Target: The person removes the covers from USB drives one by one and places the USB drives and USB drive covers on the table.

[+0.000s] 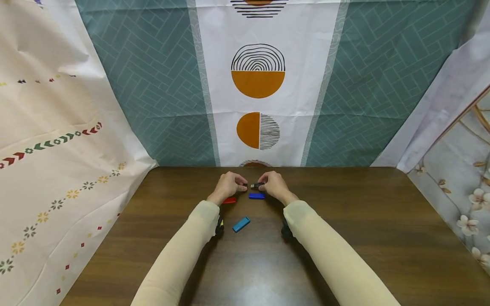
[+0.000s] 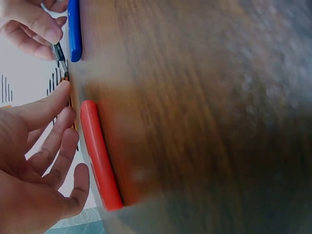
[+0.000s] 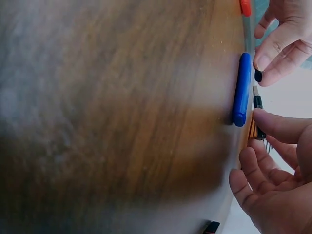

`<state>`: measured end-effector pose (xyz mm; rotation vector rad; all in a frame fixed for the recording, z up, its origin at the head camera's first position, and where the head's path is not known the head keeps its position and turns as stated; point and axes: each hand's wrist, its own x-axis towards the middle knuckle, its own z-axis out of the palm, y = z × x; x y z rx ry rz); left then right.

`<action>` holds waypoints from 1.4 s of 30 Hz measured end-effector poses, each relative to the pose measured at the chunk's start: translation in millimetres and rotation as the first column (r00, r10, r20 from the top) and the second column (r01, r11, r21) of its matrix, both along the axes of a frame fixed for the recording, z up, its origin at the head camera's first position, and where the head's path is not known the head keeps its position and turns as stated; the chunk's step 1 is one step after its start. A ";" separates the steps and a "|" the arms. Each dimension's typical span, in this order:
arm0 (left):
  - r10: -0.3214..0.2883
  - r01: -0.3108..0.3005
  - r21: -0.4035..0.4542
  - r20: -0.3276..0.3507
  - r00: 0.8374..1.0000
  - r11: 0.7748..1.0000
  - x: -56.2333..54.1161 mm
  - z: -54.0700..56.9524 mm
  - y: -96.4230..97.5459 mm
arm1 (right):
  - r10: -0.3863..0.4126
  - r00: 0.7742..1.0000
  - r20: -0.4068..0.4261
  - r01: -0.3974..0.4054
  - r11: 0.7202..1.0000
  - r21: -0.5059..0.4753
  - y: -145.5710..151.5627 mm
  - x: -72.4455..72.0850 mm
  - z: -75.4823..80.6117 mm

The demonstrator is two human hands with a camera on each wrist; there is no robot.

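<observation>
My right hand (image 1: 274, 185) pinches a black USB flash drive (image 3: 258, 103) between thumb and fingers, its metal plug bare and pointing left. Facing that plug, my left hand (image 1: 228, 187) pinches a small black cap (image 3: 258, 76) in its fingertips. A short gap separates cap and plug. On the table just in front of the hands lies a blue stick-shaped piece (image 1: 256, 196), likely another flash drive. A similar red one (image 2: 101, 156) lies beside the left hand, partly covered by it in the head view. Nearer the body rests a teal one (image 1: 241, 224), set at a slant.
The brown wooden table (image 1: 344, 255) ends at a patterned curtain (image 1: 260, 85) behind the hands. A small black and red object (image 3: 211, 227) shows at the bottom edge of the right wrist view. Printed cloth (image 1: 57, 170) hangs along the left side.
</observation>
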<state>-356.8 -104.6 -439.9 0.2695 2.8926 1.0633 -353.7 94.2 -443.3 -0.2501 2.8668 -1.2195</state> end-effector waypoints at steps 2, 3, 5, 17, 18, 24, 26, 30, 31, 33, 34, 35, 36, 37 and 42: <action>0.003 -0.003 -0.004 0.002 1.000 1.000 0.3 -0.6 -0.3 | 0.002 1.000 -0.002 -0.002 1.000 -0.001 -1.2 -0.1 -2.4; 0.003 -0.003 -0.006 0.001 1.000 1.000 0.2 -1.1 -0.4 | 0.002 1.000 -0.003 -0.002 1.000 -0.002 -1.4 -0.2 -3.4; 0.000 0.000 -0.002 0.006 1.000 1.000 0.2 -1.7 -0.5 | 0.003 1.000 -0.001 -0.003 1.000 -0.007 -1.9 -0.2 -4.9; -0.030 0.030 0.010 0.019 0.999 0.999 0.0 -2.7 3.7 | -0.009 1.000 0.027 0.009 1.000 -0.022 -0.7 3.2 -10.2; -0.036 0.036 0.010 0.019 0.999 0.999 -0.1 -2.7 4.3 | -0.011 0.999 0.030 0.012 1.000 -0.022 -0.3 3.3 -10.6; -0.032 0.032 0.011 0.029 0.999 0.999 1.3 -1.9 5.9 | -0.010 0.999 0.043 0.011 1.000 -0.018 -1.2 3.6 -11.5; -0.031 0.031 0.009 0.029 0.999 0.999 1.7 -2.3 5.8 | -0.007 0.999 0.041 0.007 1.000 -0.011 -1.6 3.2 -12.5; -0.040 0.040 0.002 0.021 0.999 0.999 2.1 -2.2 5.9 | -0.005 1.000 0.026 0.005 1.000 -0.005 -1.6 2.2 -13.1; -0.044 0.044 -0.001 0.019 0.999 0.999 1.9 -2.4 5.8 | -0.003 1.000 0.022 0.003 1.000 -0.004 -1.4 1.9 -13.3; -0.049 0.049 -0.007 0.016 0.999 0.999 1.8 -2.2 5.7 | 0.000 1.000 0.016 0.000 1.000 -0.004 -1.5 1.6 -13.0; -0.050 0.050 -0.007 0.015 0.999 0.999 1.9 -2.2 5.6 | 0.004 1.000 0.015 -0.004 1.000 -0.003 -1.6 1.4 -13.1; -0.050 0.050 -0.008 0.015 0.999 0.999 1.9 -2.1 5.3 | 0.007 1.000 0.015 -0.007 1.000 -0.003 -1.8 1.2 -13.3; -0.049 0.049 -0.009 0.016 0.999 0.999 1.8 -2.2 5.0 | 0.012 1.000 0.015 -0.012 1.000 -0.002 -1.9 1.1 -13.3; -0.048 0.049 -0.009 0.016 0.999 0.999 1.7 -2.3 4.6 | 0.016 1.000 0.017 -0.016 1.000 -0.003 -1.9 1.2 -13.3; -0.051 0.051 -0.011 0.017 0.999 0.999 1.5 -2.4 2.4 | 0.038 0.999 0.022 -0.038 0.999 -0.004 -1.5 1.6 -13.1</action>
